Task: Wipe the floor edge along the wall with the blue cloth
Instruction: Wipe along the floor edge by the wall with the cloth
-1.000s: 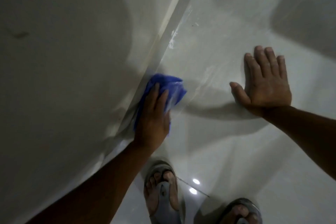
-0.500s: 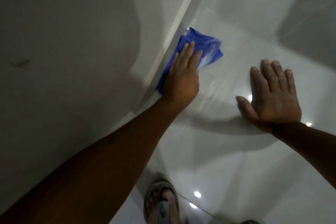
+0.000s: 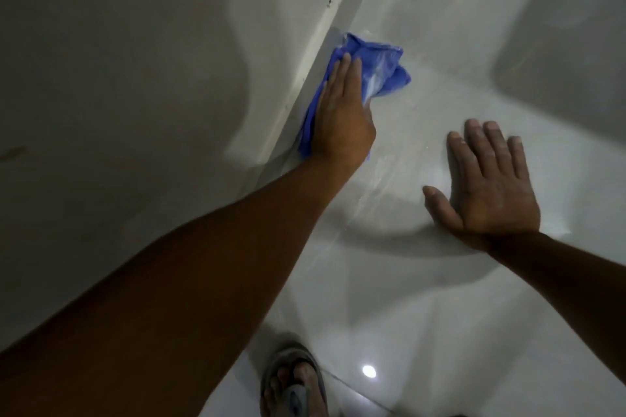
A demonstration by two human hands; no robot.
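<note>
The blue cloth (image 3: 379,68) lies crumpled on the glossy pale floor, pressed against the grey skirting strip (image 3: 342,20) at the foot of the wall. My left hand (image 3: 338,112) lies flat on top of the cloth with fingers together, covering its near half. My right hand (image 3: 487,186) rests palm down on the floor tile to the right, fingers spread, holding nothing.
The pale wall (image 3: 135,95) fills the left side. A foot in a grey sandal (image 3: 294,382) stands at the bottom edge on the tiled floor (image 3: 423,298). A tile joint runs near it. Dark shadow covers the upper right floor.
My left hand has slid the cloth forward along the skirting, away from my feet. My right hand has stayed planted on the floor.
</note>
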